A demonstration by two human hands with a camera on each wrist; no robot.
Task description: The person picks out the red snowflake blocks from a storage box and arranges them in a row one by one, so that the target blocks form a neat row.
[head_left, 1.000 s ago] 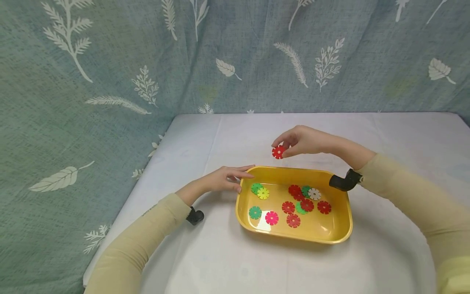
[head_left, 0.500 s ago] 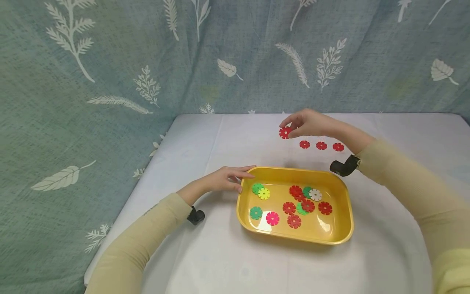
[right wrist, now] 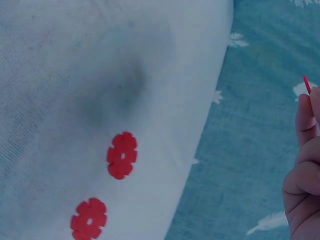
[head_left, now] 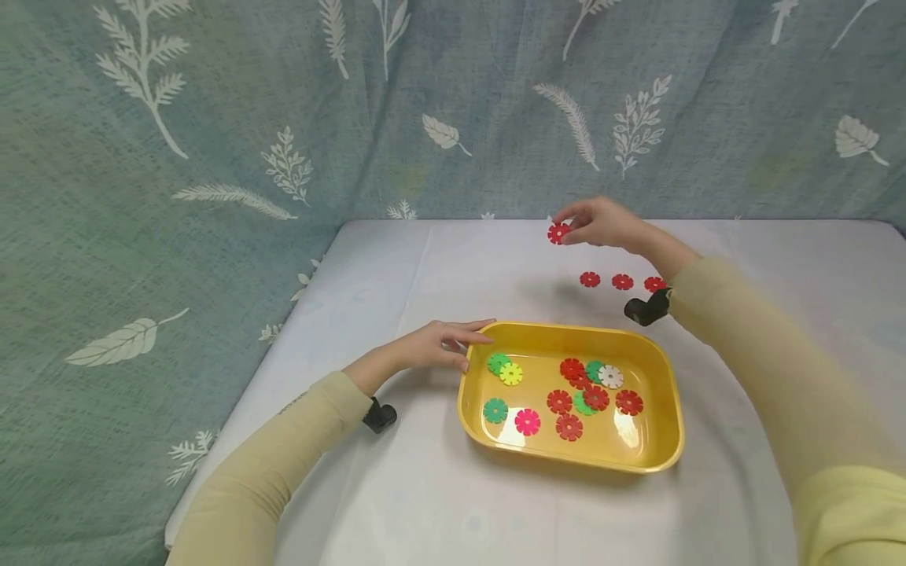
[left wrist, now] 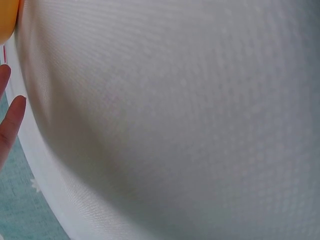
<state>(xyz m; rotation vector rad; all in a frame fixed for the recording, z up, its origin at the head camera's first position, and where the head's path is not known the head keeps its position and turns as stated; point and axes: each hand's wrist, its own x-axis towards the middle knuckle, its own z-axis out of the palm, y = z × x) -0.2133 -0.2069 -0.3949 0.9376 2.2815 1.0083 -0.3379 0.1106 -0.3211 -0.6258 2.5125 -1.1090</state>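
Observation:
High over the far part of the table, my right hand (head_left: 600, 222) pinches a red notched plastic disc (head_left: 557, 233) between thumb and fingertips. In the right wrist view only the thin edge of that red disc (right wrist: 307, 84) shows. Below the hand, a short row of red discs lies on the cloth: a left one (head_left: 590, 279), a middle one (head_left: 622, 281) and a right one (head_left: 655, 284) partly covered by the wrist camera. My left hand (head_left: 439, 346) rests at the left rim of a yellow tray (head_left: 545, 338), fingers fairly straight.
Inside the tray lie several notched discs, among them a pink one (head_left: 527, 422), a yellow one (head_left: 511, 373), a white one (head_left: 610, 376) and a dark green one (head_left: 495, 410). A white cloth (head_left: 439, 503) covers the table; a leaf-patterned green curtain (head_left: 481, 94) hangs behind it.
My right hand has carried the red disc away from the tray, up toward the table's far edge, uncovering the row of red discs. The left hand stays at the tray.

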